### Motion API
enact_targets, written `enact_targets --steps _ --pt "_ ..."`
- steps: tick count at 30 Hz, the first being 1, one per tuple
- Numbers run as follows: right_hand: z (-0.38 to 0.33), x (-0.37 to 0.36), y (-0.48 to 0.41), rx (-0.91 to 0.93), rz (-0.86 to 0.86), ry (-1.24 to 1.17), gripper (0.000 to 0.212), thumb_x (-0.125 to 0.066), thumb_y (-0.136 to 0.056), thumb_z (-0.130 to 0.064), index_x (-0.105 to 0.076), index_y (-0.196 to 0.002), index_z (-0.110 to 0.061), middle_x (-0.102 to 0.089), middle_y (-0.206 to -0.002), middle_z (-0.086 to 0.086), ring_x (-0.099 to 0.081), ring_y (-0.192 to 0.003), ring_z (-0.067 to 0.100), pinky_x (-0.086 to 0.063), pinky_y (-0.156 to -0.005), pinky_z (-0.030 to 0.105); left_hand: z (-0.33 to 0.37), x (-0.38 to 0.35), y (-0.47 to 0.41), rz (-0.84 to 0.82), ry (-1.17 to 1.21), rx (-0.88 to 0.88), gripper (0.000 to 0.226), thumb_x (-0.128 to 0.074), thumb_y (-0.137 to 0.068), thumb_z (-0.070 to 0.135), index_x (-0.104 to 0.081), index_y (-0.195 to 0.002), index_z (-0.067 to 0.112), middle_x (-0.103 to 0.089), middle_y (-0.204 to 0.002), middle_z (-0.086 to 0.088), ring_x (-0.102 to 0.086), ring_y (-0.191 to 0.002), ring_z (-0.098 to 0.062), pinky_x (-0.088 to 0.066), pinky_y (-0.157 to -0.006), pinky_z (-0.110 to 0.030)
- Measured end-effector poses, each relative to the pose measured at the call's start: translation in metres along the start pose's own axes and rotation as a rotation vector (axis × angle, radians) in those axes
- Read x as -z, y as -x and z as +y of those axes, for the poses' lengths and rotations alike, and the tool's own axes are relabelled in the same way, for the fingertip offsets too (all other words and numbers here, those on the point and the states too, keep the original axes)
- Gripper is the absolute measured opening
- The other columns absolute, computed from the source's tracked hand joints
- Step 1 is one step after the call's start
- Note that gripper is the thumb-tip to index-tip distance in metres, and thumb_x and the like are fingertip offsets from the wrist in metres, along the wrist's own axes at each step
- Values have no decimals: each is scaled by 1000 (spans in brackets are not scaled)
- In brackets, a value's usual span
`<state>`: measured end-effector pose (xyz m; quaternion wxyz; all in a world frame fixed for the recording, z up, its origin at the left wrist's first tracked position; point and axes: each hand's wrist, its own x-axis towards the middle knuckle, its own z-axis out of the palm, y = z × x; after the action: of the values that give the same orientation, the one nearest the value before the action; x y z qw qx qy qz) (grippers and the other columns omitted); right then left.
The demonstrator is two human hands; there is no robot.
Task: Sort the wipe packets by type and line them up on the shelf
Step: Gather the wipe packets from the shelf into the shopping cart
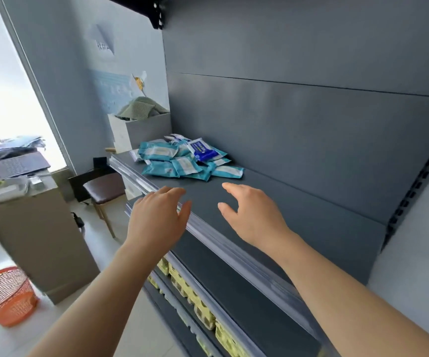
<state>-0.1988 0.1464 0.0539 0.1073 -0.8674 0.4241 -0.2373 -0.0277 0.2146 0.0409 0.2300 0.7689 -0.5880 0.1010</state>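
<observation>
Wipe packets (187, 161) sit heaped at the shelf's (298, 228) far end; left hand (156, 215) and right hand (254, 215) hover empty, fingers spread; I'd pull teal ones aside first, then the blue.

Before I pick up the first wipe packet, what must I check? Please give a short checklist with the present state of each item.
1. Grips free: left grip and right grip are open and hold nothing: ok.
2. Grips at the pile of packets: both are short of it, touching no packet: not ok.
3. Packets sorted: teal packets lie mixed, with a blue-and-white packet on top: not ok.
4. Room for rows: the shelf is bare between pile and grips: ok.
5. Number of types: the rear packets are partly hidden: cannot tell.
</observation>
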Motion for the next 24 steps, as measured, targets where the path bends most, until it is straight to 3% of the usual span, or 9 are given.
enact_targets --steps 5,9,15,19,24 --pt "13 -35 -76 -83 -8 42 48 -47 -96 -37 -46 -140 -17 -56 -136 2 -50 -124 21 -41 -99 33 -43 -29 -72 -43 -30 18 39 -46 -95 41 -56 -129 25 -64 -121 2 -59 -110 -23 -48 -89 -36" --pt "41 -65 -142 -182 -23 62 41 -49 -94 -36 -57 -125 -11 -61 -125 8 -54 -116 27 -45 -93 37 -70 -61 -136 -99 -41 66 40 -48 -94 44 -57 -126 22 -63 -120 -3 -60 -109 -27 -50 -85 -37" --pt "85 -96 -216 -335 -81 61 44 -50 -93 -36 -52 -131 -14 -54 -131 12 -52 -118 30 -45 -97 41 -109 -118 -216 -266 -41 138 60 -42 -93 57 -38 -144 28 -46 -142 -6 -46 -126 -32 -42 -98 -43" --pt "102 -117 -250 -399 -101 7 49 -52 -92 -39 -50 -135 -15 -51 -136 12 -51 -121 30 -43 -99 39 -125 -153 -255 -410 -9 142 73 -39 -85 72 -29 -147 34 -41 -144 -6 -41 -130 -32 -41 -101 -45" --pt "108 -138 -302 -481 -71 -52 61 -56 -87 -47 -44 -139 -17 -47 -136 12 -46 -125 28 -40 -103 38 -141 -180 -285 -467 55 76 84 -50 -72 81 -33 -143 40 -43 -138 -2 -41 -128 -29 -39 -102 -43"
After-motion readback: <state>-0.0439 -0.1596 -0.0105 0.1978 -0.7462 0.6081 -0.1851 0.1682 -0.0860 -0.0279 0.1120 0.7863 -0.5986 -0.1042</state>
